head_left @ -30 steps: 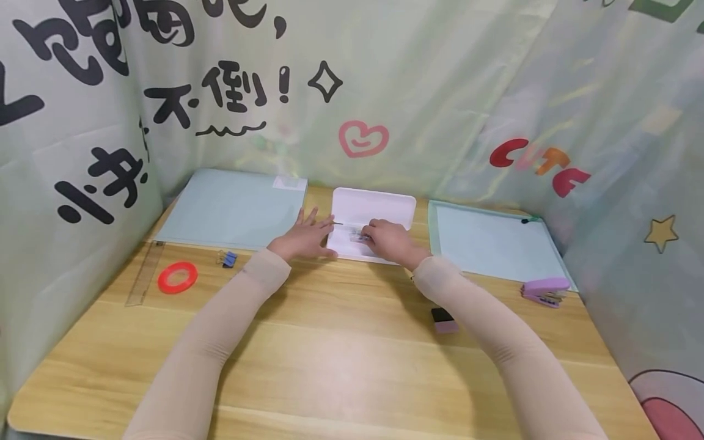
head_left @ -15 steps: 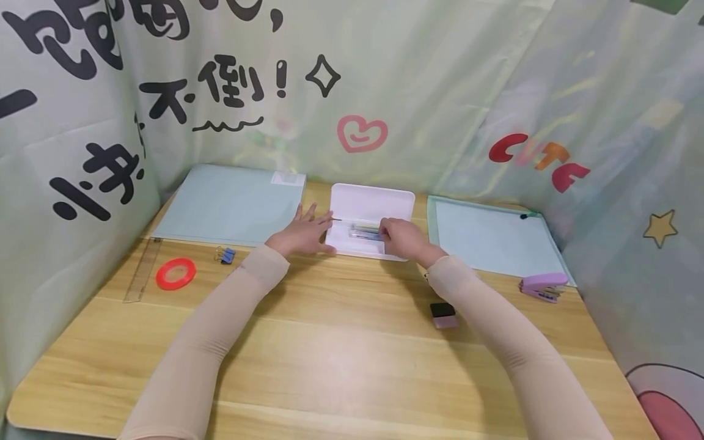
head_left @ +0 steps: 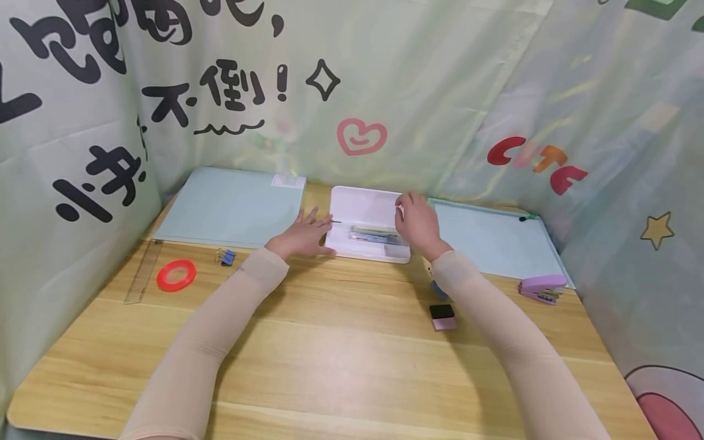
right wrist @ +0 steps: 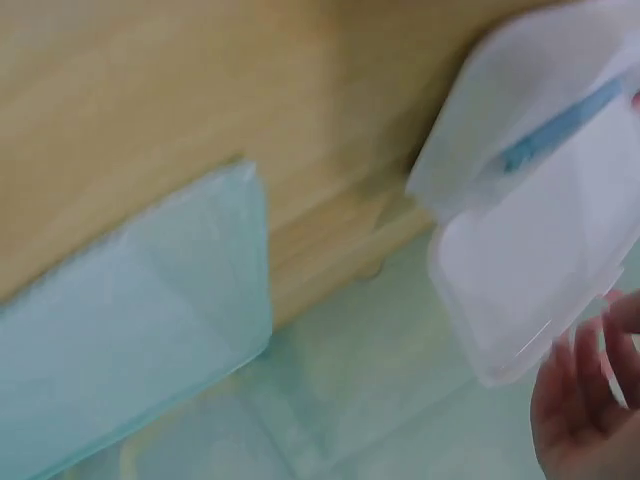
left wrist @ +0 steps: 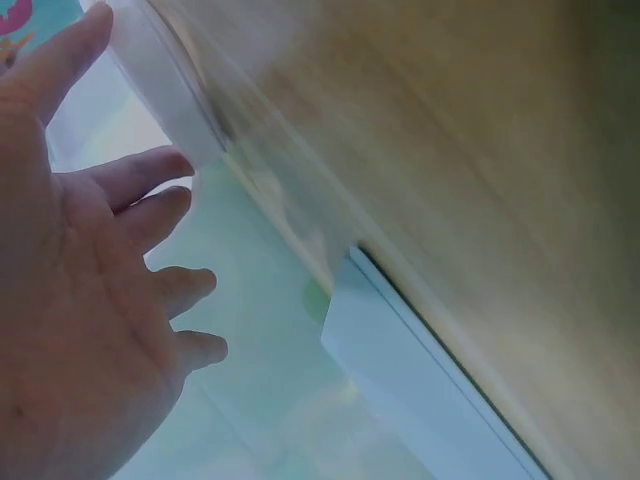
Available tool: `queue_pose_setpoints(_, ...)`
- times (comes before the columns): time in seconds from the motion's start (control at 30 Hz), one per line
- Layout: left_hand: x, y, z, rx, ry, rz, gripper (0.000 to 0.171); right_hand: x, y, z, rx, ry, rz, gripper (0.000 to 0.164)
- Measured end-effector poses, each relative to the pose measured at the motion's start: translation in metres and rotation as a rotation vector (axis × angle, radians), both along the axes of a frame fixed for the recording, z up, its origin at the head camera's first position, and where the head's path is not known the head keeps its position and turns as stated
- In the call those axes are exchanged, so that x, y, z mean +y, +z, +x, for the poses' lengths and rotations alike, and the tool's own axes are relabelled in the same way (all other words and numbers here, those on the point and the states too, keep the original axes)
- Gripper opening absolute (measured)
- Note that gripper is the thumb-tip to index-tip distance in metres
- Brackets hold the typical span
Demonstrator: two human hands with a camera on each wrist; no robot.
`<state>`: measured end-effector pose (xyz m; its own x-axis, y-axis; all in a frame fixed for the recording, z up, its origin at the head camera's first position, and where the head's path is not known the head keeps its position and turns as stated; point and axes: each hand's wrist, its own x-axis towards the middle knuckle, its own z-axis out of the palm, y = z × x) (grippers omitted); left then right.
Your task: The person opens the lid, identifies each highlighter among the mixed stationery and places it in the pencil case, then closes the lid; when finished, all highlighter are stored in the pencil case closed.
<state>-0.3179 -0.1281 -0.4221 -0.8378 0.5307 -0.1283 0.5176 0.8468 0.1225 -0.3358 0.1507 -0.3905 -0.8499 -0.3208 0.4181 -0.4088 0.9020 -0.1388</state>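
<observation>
A white pencil case [head_left: 342, 243] lies unfolded at the back middle of the table, its lid [head_left: 360, 205] tipped back. Inside its tray are several slim pens [head_left: 374, 234]. My left hand [head_left: 304, 237] is at the case's left end with fingers spread, thumb by the front corner and fingertips at the edge. At the right end, my right hand [head_left: 419, 225] has loosely bent fingers and holds no pen. Its fingertips are right at the lid's edge, as the right wrist view also shows beside the lid [right wrist: 530, 280].
Pale blue folders flank the case, one left [head_left: 236, 205] and one right [head_left: 495, 241]. Leftward lie a clear ruler [head_left: 144, 272], a red tape ring [head_left: 164, 285] and a blue binder clip [head_left: 227, 258]. A purple stapler [head_left: 541, 286] and a black-and-pink eraser [head_left: 442, 318] lie rightward.
My right hand has let go of the pens in the tray and moved right and back to the lid's right edge. The left hand has stayed at the case's left end.
</observation>
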Motion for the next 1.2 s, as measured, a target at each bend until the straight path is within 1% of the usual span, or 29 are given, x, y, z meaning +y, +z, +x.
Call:
queue_pose_setpoints(0.07, 0.000, 0.000, 0.000, -0.001, -0.003, -0.006, 0.087, 0.004, 0.003, -0.004, 0.027, -0.026, -0.001, 0.021)
queue_pose_setpoints(0.1, 0.000, 0.001, 0.000, 0.000, -0.004, -0.009, 0.087, 0.006, 0.003, -0.006, 0.023, -0.028, 0.001, 0.027)
queue_pose_setpoints(0.17, 0.000, 0.001, 0.000, 0.004, -0.008, -0.015, 0.087, 0.010, 0.002, -0.011, -0.014, -0.022, 0.016, 0.039)
queue_pose_setpoints(0.23, 0.000, 0.002, 0.000, 0.012, -0.012, -0.015, 0.086, 0.014, 0.000, -0.015, -0.070, -0.008, 0.037, 0.050)
queue_pose_setpoints(0.33, 0.001, 0.001, 0.000, 0.024, -0.010, -0.003, 0.088, 0.016, -0.005, -0.018, -0.125, 0.022, 0.047, 0.059)
queue_pose_setpoints(0.37, 0.002, 0.000, 0.000, 0.035, -0.004, -0.002, 0.092, 0.017, -0.006, -0.017, -0.126, 0.027, 0.048, 0.059)
queue_pose_setpoints(0.47, 0.005, -0.002, -0.003, 0.120, 0.028, -0.022, 0.105, 0.016, -0.007, -0.014, -0.096, 0.032, 0.054, 0.057)
queue_pose_setpoints(0.6, 0.008, -0.002, -0.009, 0.279, 0.054, -0.062, 0.121, 0.016, -0.008, -0.009, 0.001, 0.055, 0.098, 0.049)
queue_pose_setpoints(0.7, 0.009, 0.000, -0.011, 0.366, 0.027, -0.063, 0.126, 0.016, -0.011, 0.000, 0.092, 0.102, 0.155, 0.039)
queue_pose_setpoints(0.73, 0.010, 0.001, -0.011, 0.384, 0.012, -0.062, 0.126, 0.016, -0.013, 0.004, 0.117, 0.123, 0.169, 0.035)
queue_pose_setpoints(0.8, 0.011, 0.004, -0.010, 0.397, -0.031, -0.039, 0.122, 0.015, -0.016, 0.013, 0.147, 0.181, 0.197, 0.029)
queue_pose_setpoints(0.83, 0.012, 0.006, -0.010, 0.393, -0.057, -0.028, 0.118, 0.014, -0.017, 0.017, 0.157, 0.213, 0.212, 0.027)
queue_pose_setpoints(0.9, 0.014, 0.007, -0.008, 0.357, -0.112, -0.006, 0.107, 0.013, -0.023, 0.024, 0.180, 0.284, 0.238, 0.027)
queue_pose_setpoints(0.97, 0.015, 0.007, -0.005, 0.287, -0.156, 0.005, 0.094, 0.012, -0.029, 0.029, 0.206, 0.340, 0.256, 0.029)
queue_pose_setpoints(1.0, 0.015, 0.007, -0.004, 0.245, -0.171, -0.007, 0.088, 0.011, -0.032, 0.030, 0.213, 0.359, 0.263, 0.030)
queue_pose_setpoints(1.1, 0.015, 0.006, 0.001, 0.083, -0.182, -0.034, 0.080, 0.009, -0.040, 0.035, 0.210, 0.385, 0.274, 0.030)
queue_pose_setpoints(1.2, 0.014, 0.004, 0.006, -0.036, -0.173, -0.047, 0.080, 0.006, -0.045, 0.037, 0.182, 0.379, 0.284, 0.028)
